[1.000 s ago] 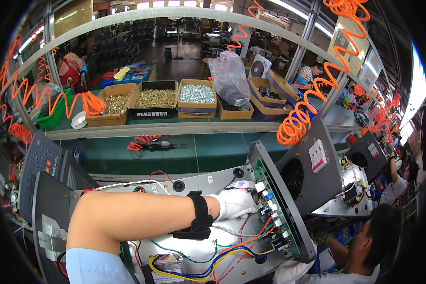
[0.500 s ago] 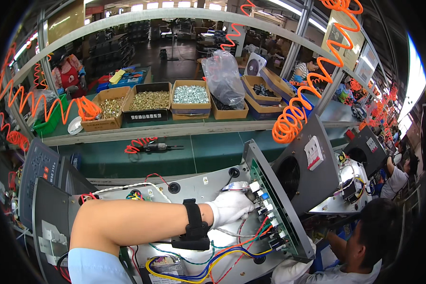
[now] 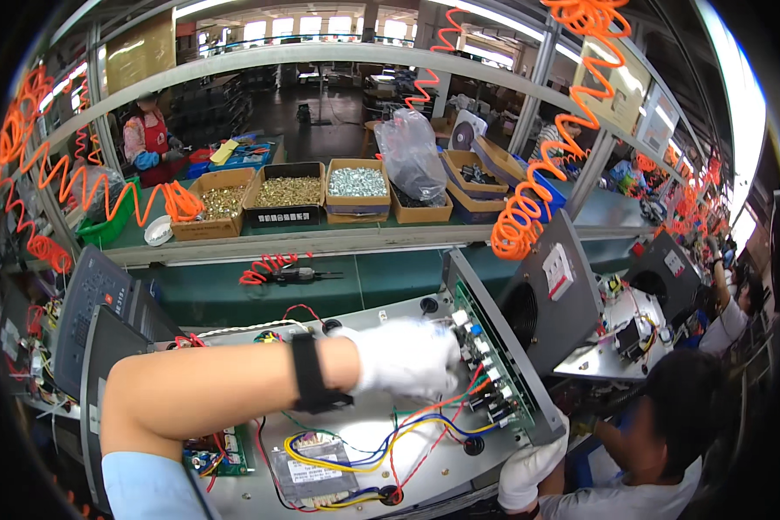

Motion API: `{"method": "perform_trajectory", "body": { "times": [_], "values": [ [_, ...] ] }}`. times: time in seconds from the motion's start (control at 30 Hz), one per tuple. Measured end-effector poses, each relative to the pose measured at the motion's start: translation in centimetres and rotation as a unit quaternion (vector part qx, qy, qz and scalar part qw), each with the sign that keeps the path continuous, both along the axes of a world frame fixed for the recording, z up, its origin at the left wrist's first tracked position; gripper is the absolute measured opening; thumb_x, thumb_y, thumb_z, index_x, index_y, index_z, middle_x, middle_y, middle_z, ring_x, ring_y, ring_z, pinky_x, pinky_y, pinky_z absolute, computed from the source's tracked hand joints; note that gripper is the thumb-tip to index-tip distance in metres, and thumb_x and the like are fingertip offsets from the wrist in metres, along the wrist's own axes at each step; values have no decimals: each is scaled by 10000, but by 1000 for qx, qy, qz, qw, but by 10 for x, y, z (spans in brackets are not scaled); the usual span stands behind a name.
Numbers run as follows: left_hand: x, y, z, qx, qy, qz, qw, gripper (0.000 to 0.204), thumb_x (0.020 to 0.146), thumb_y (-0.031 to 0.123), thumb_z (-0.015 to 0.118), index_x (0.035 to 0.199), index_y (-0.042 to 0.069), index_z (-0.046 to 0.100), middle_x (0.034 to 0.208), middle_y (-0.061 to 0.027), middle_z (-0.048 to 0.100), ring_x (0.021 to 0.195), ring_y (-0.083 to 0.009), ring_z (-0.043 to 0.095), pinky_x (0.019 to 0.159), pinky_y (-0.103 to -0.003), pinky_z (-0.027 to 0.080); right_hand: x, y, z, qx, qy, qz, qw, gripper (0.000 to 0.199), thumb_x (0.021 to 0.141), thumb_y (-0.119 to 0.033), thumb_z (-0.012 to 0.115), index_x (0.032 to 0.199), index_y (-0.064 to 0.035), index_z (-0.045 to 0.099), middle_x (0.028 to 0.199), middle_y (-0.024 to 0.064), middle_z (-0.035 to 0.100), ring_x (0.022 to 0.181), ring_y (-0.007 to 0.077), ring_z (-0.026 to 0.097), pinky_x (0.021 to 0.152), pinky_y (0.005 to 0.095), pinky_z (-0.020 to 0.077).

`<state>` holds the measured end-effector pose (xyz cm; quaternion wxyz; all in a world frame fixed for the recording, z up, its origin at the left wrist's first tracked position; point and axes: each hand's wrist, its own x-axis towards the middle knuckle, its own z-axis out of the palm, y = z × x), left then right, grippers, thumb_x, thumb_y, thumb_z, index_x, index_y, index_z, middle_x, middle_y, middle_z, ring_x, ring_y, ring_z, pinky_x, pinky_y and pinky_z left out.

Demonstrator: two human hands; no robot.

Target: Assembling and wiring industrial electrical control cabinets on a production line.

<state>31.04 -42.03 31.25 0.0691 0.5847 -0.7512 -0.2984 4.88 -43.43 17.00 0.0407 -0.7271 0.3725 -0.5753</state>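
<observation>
My left hand [image 3: 407, 357], in a white glove with a black wrist strap, reaches across from the lower left over an open grey metal chassis [image 3: 381, 433]. It is blurred, and its fingers rest against the connectors of an upright green circuit board [image 3: 492, 364] on the chassis's right side. Red, yellow and blue wires [image 3: 407, 429] run beneath the hand to the board. Whether the fingers hold anything is unclear. My right hand is out of sight.
A transformer [image 3: 310, 468] and a small green board [image 3: 212, 455] sit in the chassis. A co-worker's gloved hand [image 3: 529, 472] holds the chassis corner. Cardboard boxes of screws [image 3: 355, 184] line the shelf behind, with orange coiled hoses [image 3: 529, 217] hanging and a screwdriver [image 3: 295, 276] on the green bench.
My left hand stays at the upright circuit board, shifting slightly up and left along it. The co-worker's gloved hand now shows at the chassis corner.
</observation>
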Motion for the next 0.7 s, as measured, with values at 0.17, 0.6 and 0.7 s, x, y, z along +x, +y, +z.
{"method": "perform_trajectory", "body": {
  "times": [0.17, 0.6, 0.7],
  "values": [
    [4, 8, 29, 47, 90, 148, 984, 238, 859, 255, 646, 912, 31, 703, 717, -54, 655, 587, -147, 603, 575, -282, 489, 2, -2, 16, 122, -109, 132, 978, 374, 987, -172, 294, 1067, 92, 548, 1033, 173, 589, 940, 268, 590, 873, 333, 457],
    [-27, 18, 12, 60, 170, 123, 976, 400, 936, 369, 579, 1014, -21, 622, 778, -50, 620, 704, -125, 587, 631, -283, 478, -32, 23, 9, 107, -286, 245, 920, 422, 976, -255, 477, 1260, 57, 475, 1266, 157, 516, 1120, 231, 534, 1010, 360, 387],
    [-39, 22, 4, 22, 36, 38, 998, 349, 909, 296, 596, 936, -51, 597, 827, -102, 641, 818, -169, 615, 739, -302, 482, -34, 46, 20, 82, -248, 265, 928, 398, 960, -244, 503, 1223, 55, 508, 1219, 159, 548, 1095, 225, 542, 980, 357, 409]
  ]
}}
